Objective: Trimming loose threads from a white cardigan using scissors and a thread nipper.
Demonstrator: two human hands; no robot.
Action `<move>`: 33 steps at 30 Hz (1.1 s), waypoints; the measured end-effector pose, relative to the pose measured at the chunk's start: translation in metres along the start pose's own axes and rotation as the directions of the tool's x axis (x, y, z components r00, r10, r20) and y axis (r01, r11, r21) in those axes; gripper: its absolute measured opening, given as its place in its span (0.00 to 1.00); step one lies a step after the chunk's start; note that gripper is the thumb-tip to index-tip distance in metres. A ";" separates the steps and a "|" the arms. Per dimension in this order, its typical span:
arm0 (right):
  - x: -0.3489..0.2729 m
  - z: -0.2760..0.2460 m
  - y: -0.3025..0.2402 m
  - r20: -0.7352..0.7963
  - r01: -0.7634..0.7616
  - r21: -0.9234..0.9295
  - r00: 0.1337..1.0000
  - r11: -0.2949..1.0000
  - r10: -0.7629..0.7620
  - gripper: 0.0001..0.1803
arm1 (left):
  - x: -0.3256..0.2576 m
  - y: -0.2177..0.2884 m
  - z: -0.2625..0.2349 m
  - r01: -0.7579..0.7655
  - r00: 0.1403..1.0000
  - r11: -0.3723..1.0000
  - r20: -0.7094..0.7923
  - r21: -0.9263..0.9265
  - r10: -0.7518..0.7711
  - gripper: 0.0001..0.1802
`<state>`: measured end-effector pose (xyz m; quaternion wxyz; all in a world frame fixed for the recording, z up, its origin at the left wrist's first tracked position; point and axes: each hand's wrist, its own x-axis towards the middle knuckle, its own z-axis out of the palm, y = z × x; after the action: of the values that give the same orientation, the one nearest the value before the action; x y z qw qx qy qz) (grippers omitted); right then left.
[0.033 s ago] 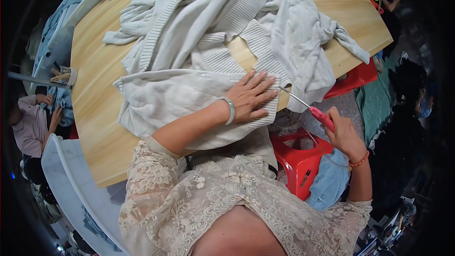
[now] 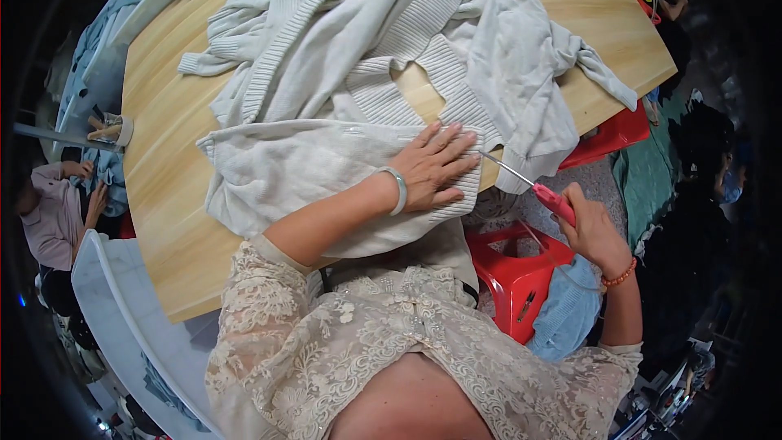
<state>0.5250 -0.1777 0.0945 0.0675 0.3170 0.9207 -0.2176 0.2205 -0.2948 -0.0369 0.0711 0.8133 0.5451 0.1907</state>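
On the wooden tabletop our left hand lies flat, fingers spread, pinning the pale knit garment near its ribbed hem. Our right hand is closed round pink-handled scissors, blades at the hem's edge. We judge trimming is under way on this piece; the pile of knitwear behind looks not yet handled.
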 end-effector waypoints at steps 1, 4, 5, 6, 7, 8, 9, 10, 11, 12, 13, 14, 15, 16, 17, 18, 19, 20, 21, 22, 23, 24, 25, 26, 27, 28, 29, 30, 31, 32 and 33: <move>0.006 -0.003 -0.008 0.002 0.004 0.001 1.000 1.000 -0.004 0.17 | -0.001 -0.001 0.001 -0.004 1.000 1.000 -0.011 0.005 0.004 0.35; 0.032 -0.005 -0.043 0.027 0.055 -0.009 0.998 0.998 -0.054 0.19 | -0.005 -0.004 -0.001 -0.001 1.000 1.000 -0.002 0.012 0.001 0.35; 0.041 -0.004 -0.053 0.054 0.104 -0.023 0.993 0.994 -0.102 0.22 | -0.006 -0.004 -0.001 -0.001 1.000 1.000 0.001 -0.008 0.001 0.34; 0.052 -0.001 -0.064 0.082 0.154 -0.032 0.985 0.988 -0.151 0.25 | -0.007 -0.004 -0.001 0.005 1.000 1.000 -0.001 -0.021 -0.005 0.34; 0.067 0.001 -0.080 0.123 0.168 -0.016 0.979 0.986 -0.165 0.22 | -0.008 -0.003 -0.001 0.011 1.000 0.999 -0.004 -0.033 -0.011 0.35; 0.085 0.005 -0.099 0.166 0.188 0.003 0.968 0.982 -0.186 0.20 | -0.011 -0.004 0.001 0.018 1.000 0.998 -0.015 -0.058 -0.019 0.35; 0.099 0.009 -0.112 0.161 0.256 -0.023 0.955 0.966 -0.249 0.20 | -0.010 -0.004 0.002 0.012 1.000 0.998 -0.022 -0.062 -0.013 0.35; 0.114 0.018 -0.122 0.158 0.328 -0.042 0.935 0.944 -0.318 0.20 | -0.011 -0.006 0.003 -0.008 0.999 0.999 -0.047 -0.040 0.006 0.35; 0.127 0.021 -0.130 0.158 0.316 -0.054 0.939 0.947 -0.304 0.20 | -0.006 -0.005 0.005 -0.041 0.996 0.999 -0.082 -0.023 0.039 0.35; 0.141 0.026 -0.138 0.104 0.394 -0.107 0.918 0.913 -0.383 0.20 | -0.003 0.000 -0.010 0.004 0.995 0.997 0.096 0.072 -0.011 0.32; 0.147 0.027 -0.141 0.056 0.464 -0.166 0.886 0.870 -0.461 0.19 | 0.003 -0.003 -0.009 -0.003 0.996 0.998 0.090 0.068 -0.003 0.32; 0.148 0.025 -0.144 0.060 0.467 -0.167 0.884 0.868 -0.464 0.19 | 0.007 -0.009 -0.008 0.065 0.958 0.989 0.287 -0.132 -0.025 0.32; 0.146 0.018 -0.145 0.098 0.416 -0.166 0.909 0.894 -0.405 0.19 | 0.011 -0.009 -0.018 0.164 0.881 0.936 0.473 -0.311 0.002 0.32; 0.144 0.011 -0.143 0.135 0.363 -0.169 0.930 0.917 -0.343 0.19 | 0.015 -0.006 -0.030 0.262 0.797 0.921 0.603 -0.289 -0.038 0.32; 0.132 0.004 -0.137 0.107 0.330 -0.169 0.943 0.929 -0.315 0.19 | 0.008 -0.005 -0.021 0.262 0.800 0.921 0.599 -0.288 -0.040 0.32; 0.117 -0.003 -0.130 0.114 0.270 -0.186 0.961 0.945 -0.252 0.19 | -0.004 -0.004 -0.002 0.114 0.955 0.974 0.290 -0.195 -0.054 0.32; 0.102 -0.010 -0.123 0.120 0.207 -0.204 0.975 0.957 -0.185 0.18 | -0.011 -0.004 0.008 0.004 0.999 0.999 -0.050 -0.052 -0.006 0.33; 0.085 -0.017 -0.118 0.125 0.165 -0.216 0.982 0.962 -0.140 0.18 | -0.012 -0.005 0.009 -0.008 0.999 0.999 -0.037 -0.036 0.007 0.34; 0.069 -0.021 -0.112 0.130 0.126 -0.227 0.987 0.966 -0.098 0.17 | -0.012 -0.004 0.005 -0.010 0.999 0.999 -0.041 -0.037 0.008 0.34; 0.056 -0.019 -0.103 0.114 0.119 -0.199 0.989 0.973 -0.098 0.16 | -0.013 -0.003 0.001 0.012 1.000 1.000 -0.003 -0.019 -0.013 0.34; 0.050 -0.018 -0.103 0.108 0.114 -0.202 0.990 0.973 -0.093 0.16 | -0.013 -0.003 -0.002 0.028 0.999 1.000 0.035 0.001 -0.028 0.34; 0.045 -0.016 -0.104 0.103 0.111 -0.209 0.990 0.972 -0.091 0.17 | -0.014 -0.006 0.000 0.025 1.000 1.000 -0.005 0.004 -0.025 0.34; 0.042 -0.015 -0.106 0.098 0.110 -0.215 0.991 0.970 -0.091 0.18 | -0.015 -0.007 -0.001 0.026 1.000 0.999 -0.016 0.021 -0.026 0.34; 0.043 -0.014 -0.109 0.089 0.098 -0.220 0.993 0.971 -0.080 0.18 | -0.012 -0.008 -0.002 0.020 0.999 0.999 -0.030 0.035 -0.019 0.34; 0.051 -0.012 -0.115 0.089 0.121 -0.216 0.991 0.969 -0.104 0.18 | -0.011 -0.010 -0.001 0.018 0.999 1.000 -0.031 0.025 -0.018 0.35; 0.060 -0.009 -0.121 0.087 0.145 -0.213 0.988 0.966 -0.129 0.19 | -0.011 -0.011 -0.001 0.011 0.999 1.000 -0.032 0.029 -0.010 0.35; 0.069 -0.002 -0.124 0.080 0.187 -0.179 0.981 0.966 -0.175 0.19 | -0.010 -0.011 -0.001 0.012 1.000 1.000 -0.027 -0.006 -0.013 0.35; 0.079 0.005 -0.129 0.073 0.184 -0.179 0.982 0.967 -0.173 0.19 | -0.010 -0.010 -0.002 0.021 1.000 0.999 -0.018 -0.036 -0.021 0.35; 0.089 0.011 -0.135 0.076 0.227 -0.159 0.973 0.961 -0.217 0.19 | -0.011 -0.012 0.002 0.014 1.000 1.000 -0.007 -0.009 -0.014 0.37; 0.096 0.016 -0.138 0.080 0.265 -0.141 0.964 0.954 -0.255 0.19 | -0.010 -0.010 0.002 0.005 1.000 1.000 -0.007 -0.008 -0.005 0.37; 0.100 0.022 -0.140 0.073 0.260 -0.143 0.965 0.955 -0.252 0.19 | -0.010 -0.007 0.000 0.017 1.000 1.000 0.018 0.002 -0.017 0.37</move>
<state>0.3599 -0.2304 0.0990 0.0874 0.1830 0.9656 -0.1627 0.2112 -0.3009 -0.0418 0.0769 0.8104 0.5514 0.1825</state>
